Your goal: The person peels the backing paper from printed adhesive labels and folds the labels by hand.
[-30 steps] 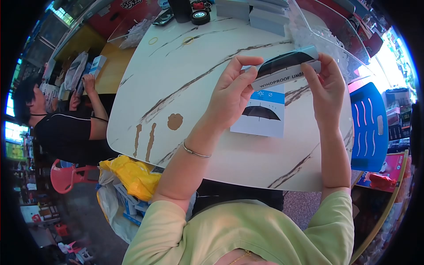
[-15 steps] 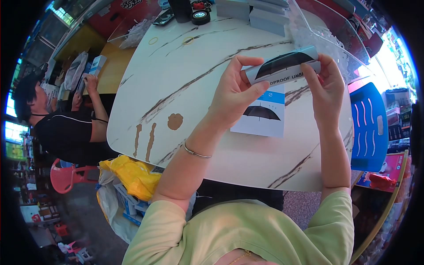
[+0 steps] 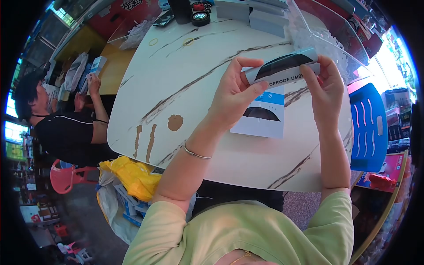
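Both my hands grip a curled printed umbrella card above the table, one at each end. It bears a black umbrella picture and partly covered lettering that reads like "DPROOF UMB". My left hand is closed on its left end, with the thumb on the near side. At the right end, my right hand pinches it between thumb and fingers. Below lies a white and blue sheet or flat box with another umbrella picture, its upper part hidden by the card and my left hand.
Pale boxes, a black cylinder and a tape roll stand at the table's far side. A clear bin is at far right, near a blue chair. A co-worker sits left; bags stand below.
My hands and the curled card have hardly moved. At the left, the co-worker's raised hand has shifted slightly.
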The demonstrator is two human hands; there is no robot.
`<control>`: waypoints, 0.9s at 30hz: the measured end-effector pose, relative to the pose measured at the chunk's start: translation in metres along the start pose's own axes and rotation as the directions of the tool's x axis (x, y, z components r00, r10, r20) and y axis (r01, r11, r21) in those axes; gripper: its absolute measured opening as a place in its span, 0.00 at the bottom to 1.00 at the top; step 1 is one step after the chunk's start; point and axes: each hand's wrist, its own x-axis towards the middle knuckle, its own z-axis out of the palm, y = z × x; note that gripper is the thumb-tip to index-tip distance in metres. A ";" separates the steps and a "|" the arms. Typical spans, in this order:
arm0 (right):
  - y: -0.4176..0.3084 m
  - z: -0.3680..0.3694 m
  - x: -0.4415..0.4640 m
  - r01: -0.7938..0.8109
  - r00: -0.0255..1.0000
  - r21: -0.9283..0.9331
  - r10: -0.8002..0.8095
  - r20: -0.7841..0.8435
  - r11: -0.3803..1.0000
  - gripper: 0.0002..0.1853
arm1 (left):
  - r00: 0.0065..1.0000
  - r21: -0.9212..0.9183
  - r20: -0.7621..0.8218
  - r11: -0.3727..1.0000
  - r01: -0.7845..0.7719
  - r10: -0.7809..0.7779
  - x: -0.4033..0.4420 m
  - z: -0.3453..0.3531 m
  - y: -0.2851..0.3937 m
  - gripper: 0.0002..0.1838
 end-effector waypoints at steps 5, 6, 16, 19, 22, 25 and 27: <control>-0.001 0.001 -0.001 -0.002 1.000 -0.014 0.002 0.001 1.000 0.13 | 0.999 -0.001 0.028 0.999 0.044 -0.044 -0.001 -0.006 -0.001 0.19; -0.001 0.001 -0.001 -0.001 1.000 -0.016 0.001 -0.002 1.000 0.13 | 0.999 -0.018 0.036 0.999 0.035 -0.034 -0.001 -0.006 -0.001 0.19; -0.002 0.001 0.000 0.034 0.999 0.033 -0.035 0.026 0.999 0.11 | 1.000 -0.046 -0.009 0.999 0.006 -0.006 0.001 0.000 0.002 0.17; -0.003 0.000 0.000 0.030 0.999 0.031 -0.031 0.029 0.999 0.11 | 1.000 -0.043 -0.003 0.999 0.009 -0.009 0.001 0.000 0.002 0.17; -0.003 0.000 0.001 0.027 0.999 0.024 -0.028 0.033 0.999 0.10 | 1.000 -0.040 0.005 0.999 -0.004 0.004 0.001 -0.002 0.002 0.17; -0.001 -0.004 0.003 0.019 0.998 0.020 -0.021 0.059 1.000 0.10 | 0.999 -0.033 0.047 0.999 0.007 -0.005 0.000 -0.006 0.003 0.18; 0.000 -0.006 0.005 0.010 0.997 0.019 -0.011 0.081 1.000 0.09 | 0.999 -0.012 0.047 1.000 0.010 -0.009 0.000 -0.006 0.004 0.18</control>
